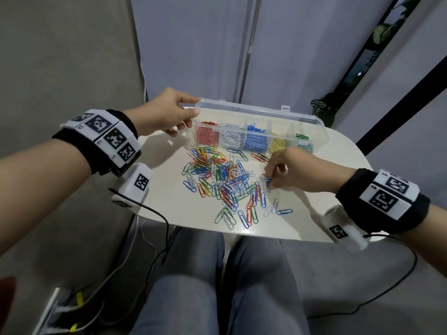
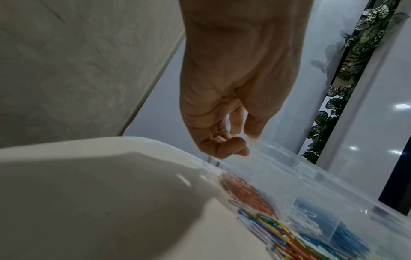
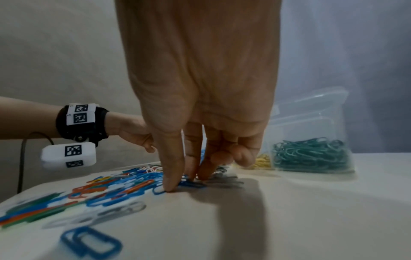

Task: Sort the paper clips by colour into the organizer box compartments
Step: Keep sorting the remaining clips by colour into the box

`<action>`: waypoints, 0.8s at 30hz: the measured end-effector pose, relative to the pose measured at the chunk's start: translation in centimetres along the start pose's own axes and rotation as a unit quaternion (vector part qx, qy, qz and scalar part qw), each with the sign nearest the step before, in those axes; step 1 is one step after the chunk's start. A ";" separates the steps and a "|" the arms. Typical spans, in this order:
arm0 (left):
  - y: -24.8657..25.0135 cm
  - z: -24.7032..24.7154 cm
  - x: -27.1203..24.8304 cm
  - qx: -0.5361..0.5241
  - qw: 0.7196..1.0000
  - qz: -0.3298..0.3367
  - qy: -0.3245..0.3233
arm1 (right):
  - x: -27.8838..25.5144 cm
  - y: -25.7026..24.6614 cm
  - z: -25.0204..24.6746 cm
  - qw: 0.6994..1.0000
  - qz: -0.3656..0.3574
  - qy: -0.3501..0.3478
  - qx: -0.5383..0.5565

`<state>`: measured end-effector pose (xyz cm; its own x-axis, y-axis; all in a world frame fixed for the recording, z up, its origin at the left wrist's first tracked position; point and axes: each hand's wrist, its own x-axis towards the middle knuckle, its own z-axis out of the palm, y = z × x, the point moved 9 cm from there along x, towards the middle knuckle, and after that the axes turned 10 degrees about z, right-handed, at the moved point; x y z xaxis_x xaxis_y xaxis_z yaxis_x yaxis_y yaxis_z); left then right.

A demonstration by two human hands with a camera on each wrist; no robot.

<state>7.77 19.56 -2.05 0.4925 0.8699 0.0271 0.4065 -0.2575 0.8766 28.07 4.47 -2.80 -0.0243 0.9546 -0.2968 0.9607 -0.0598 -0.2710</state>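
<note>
The clear plastic organizer box [image 1: 256, 139], lid raised, is set at the far edge of the white rounded table [image 1: 314, 226]. Five compartments are seen, filled left to right with red, white, blue, yellow and green clips. The left hand [image 1: 167, 112] is closed on the lid's left end, thumb and fingers pinching the rim. A loose heap of mixed coloured paper clips [image 1: 222, 180] is spread on the table just in front of the box. The right hand [image 1: 295, 170] is lowered at the heap's right edge, fingertips [image 3: 171, 186] pinched around a blue paper clip [image 1: 268, 182] that lies on the tabletop.
</note>
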 end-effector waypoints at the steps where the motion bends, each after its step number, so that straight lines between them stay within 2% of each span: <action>1: 0.0 0.0 0.0 0.000 1.000 -0.001 0.000 | 0.1 0.0 0.0 1.000 0.003 -0.004 0.005; 6: 0.1 0.0 0.0 0.002 1.000 -0.004 0.000 | -0.3 0.3 -1.4 0.997 -0.018 0.016 0.066; 14: 0.0 0.0 0.0 0.002 1.000 -0.002 0.002 | -0.6 0.8 -1.1 0.996 -0.066 0.005 -0.067; 18: 0.2 0.0 -0.1 0.001 1.000 -0.001 0.001 | 0.1 1.1 -1.0 0.996 -0.058 0.035 -0.057; 24: 0.2 0.0 -0.1 0.001 1.000 -0.002 0.003 | 0.2 1.7 -0.9 0.996 -0.040 0.043 -0.064</action>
<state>7.81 19.41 -1.85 0.4866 0.8732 0.0265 0.4093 -0.2547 0.8762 29.90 4.81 -2.49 -0.0845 0.9765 -0.1985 0.9843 0.0507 -0.1692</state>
